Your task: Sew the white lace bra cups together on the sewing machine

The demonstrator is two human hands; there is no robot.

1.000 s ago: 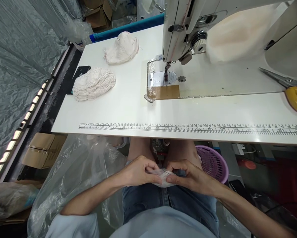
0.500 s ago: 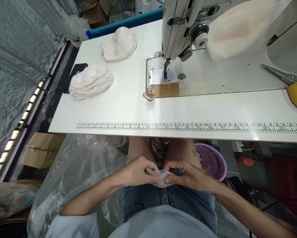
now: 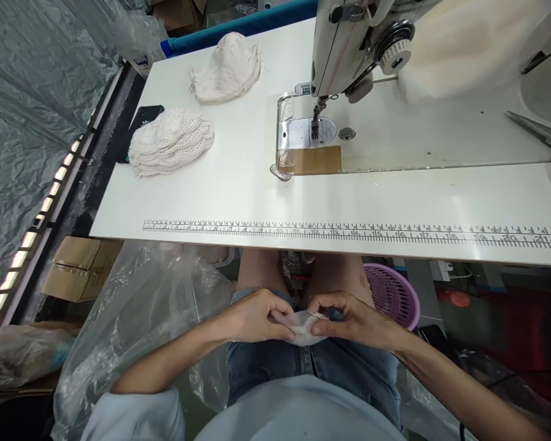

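Over my lap, below the table edge, my left hand (image 3: 257,315) and my right hand (image 3: 349,318) pinch a small pale fabric piece (image 3: 304,326) between them, fingers closed on its two sides. On the white table (image 3: 238,196) above, a stack of white lace pieces (image 3: 170,142) lies at the left and a cream fabric piece (image 3: 227,76) lies behind it. The sewing machine (image 3: 371,43) stands at the back right, its needle plate (image 3: 305,138) bare.
A ruler strip (image 3: 349,231) runs along the table's front edge. Scissors (image 3: 539,135) lie at the far right. A dark phone (image 3: 141,116) peeks from under the lace stack. A clear plastic bag (image 3: 137,318) hangs at my left, a purple basket (image 3: 392,294) under the table at right.
Both hands stay on the small fabric piece in my lap, with the fingers shifting slightly. The view has tilted a little, moving the table and machine up and to the right.
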